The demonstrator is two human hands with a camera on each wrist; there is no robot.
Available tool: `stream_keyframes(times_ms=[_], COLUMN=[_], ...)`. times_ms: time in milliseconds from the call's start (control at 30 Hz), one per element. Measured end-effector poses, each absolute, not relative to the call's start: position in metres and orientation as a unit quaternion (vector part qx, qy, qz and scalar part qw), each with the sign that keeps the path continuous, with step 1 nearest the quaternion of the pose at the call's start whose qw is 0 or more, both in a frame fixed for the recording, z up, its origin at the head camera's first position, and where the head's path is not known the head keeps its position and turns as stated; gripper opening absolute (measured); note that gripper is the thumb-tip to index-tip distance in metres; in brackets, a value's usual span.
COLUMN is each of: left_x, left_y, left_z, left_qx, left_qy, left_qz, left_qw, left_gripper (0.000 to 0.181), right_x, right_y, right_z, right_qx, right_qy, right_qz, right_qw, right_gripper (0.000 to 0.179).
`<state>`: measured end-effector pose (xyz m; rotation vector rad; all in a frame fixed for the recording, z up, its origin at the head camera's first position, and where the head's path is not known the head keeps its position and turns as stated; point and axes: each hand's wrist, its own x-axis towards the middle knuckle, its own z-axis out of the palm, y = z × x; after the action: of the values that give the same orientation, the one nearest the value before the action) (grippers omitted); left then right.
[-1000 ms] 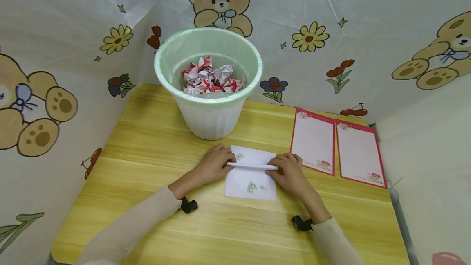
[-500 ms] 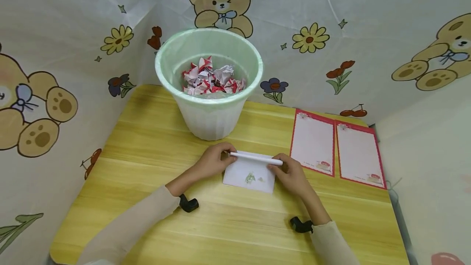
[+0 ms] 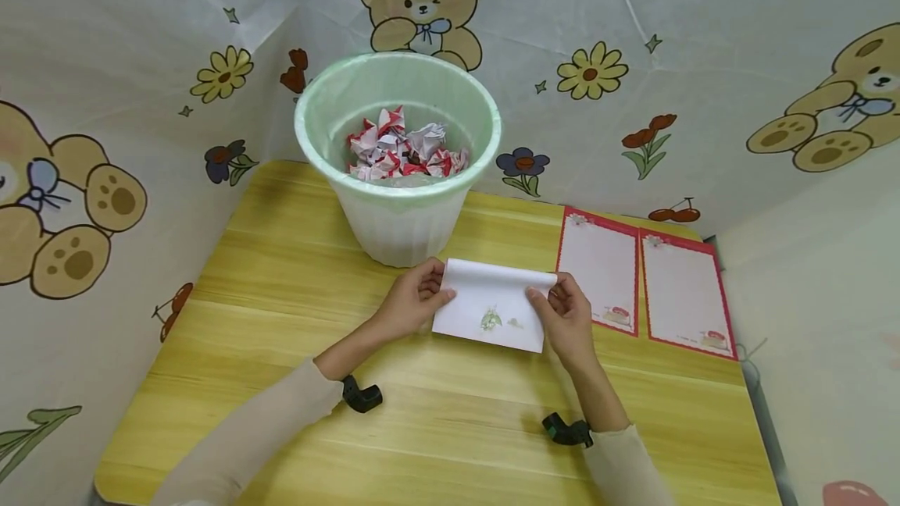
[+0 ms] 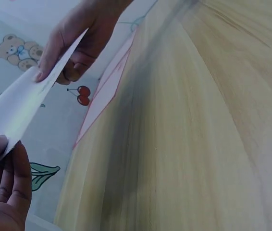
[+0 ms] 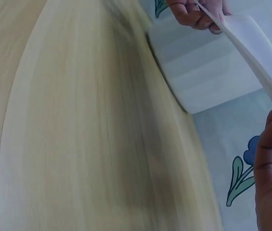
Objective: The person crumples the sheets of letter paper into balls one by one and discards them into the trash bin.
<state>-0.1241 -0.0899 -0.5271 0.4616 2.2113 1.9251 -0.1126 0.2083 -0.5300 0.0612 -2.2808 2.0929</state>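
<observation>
Paper sheet point(image 3: 495, 299): lifted over the worktop point(image 3: 450, 436), long axis roughly nine to three o'clock
Left hand point(image 3: 411, 301): pinches the nine-o'clock end
Right hand point(image 3: 573, 322): pinches the three-o'clock end
Bucket point(image 3: 404, 225): eleven o'clock beyond, left hand nearer

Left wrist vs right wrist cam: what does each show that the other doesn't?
Left wrist only: the red-bordered white paper sheets on the table, plus the brown bear print and red cherry print behind.

Right wrist only: the lower wall of the white ribbed bin, plus a blue flower print.

Both: the curled white paper sheet held by the left hand and right hand, and the wood-grain table.
</observation>
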Motion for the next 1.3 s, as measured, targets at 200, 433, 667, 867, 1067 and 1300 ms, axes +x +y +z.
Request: stream_keyframes(times_ms=[200, 433, 667, 867, 1067, 1300], left_x=[-0.119, -0.113, -0.111, -0.111, -0.111, -0.112], left_y=[-0.094, -0.095, -0.094, -0.095, -0.096, -0.097], left_z=[-0.518, -0.512, -0.505, -0.504, -0.505, -0.507], left_qx=[0.17, 0.199, 0.196, 0.212, 0.193, 0.176], left_qy=[0.708, 0.713, 0.691, 0.687, 0.701, 0.692], left_qz=[0.682, 0.672, 0.695, 0.694, 0.684, 0.695], left_qw=[0.066, 0.018, -0.026, -0.039, -0.056, -0.077], left_gripper=[0.072, 0.057, 0.067, 0.057, 0.04, 0.014], right_x=[-0.109, -0.103, -0.099, -0.098, -0.099, -0.1], right_y=[0.203, 0.196, 0.193, 0.191, 0.188, 0.186], right_z=[-0.524, -0.517, -0.51, -0.508, -0.51, -0.508], right_qx=[0.04, 0.061, 0.078, 0.094, 0.097, 0.1], right_qy=[-0.718, -0.713, -0.692, -0.681, -0.667, -0.662], right_qz=[0.69, 0.684, 0.702, 0.708, 0.718, 0.722], right_qw=[0.086, 0.14, 0.151, 0.16, 0.174, 0.175], right_gripper=[0.057, 0.053, 0.056, 0.045, 0.022, 0.009])
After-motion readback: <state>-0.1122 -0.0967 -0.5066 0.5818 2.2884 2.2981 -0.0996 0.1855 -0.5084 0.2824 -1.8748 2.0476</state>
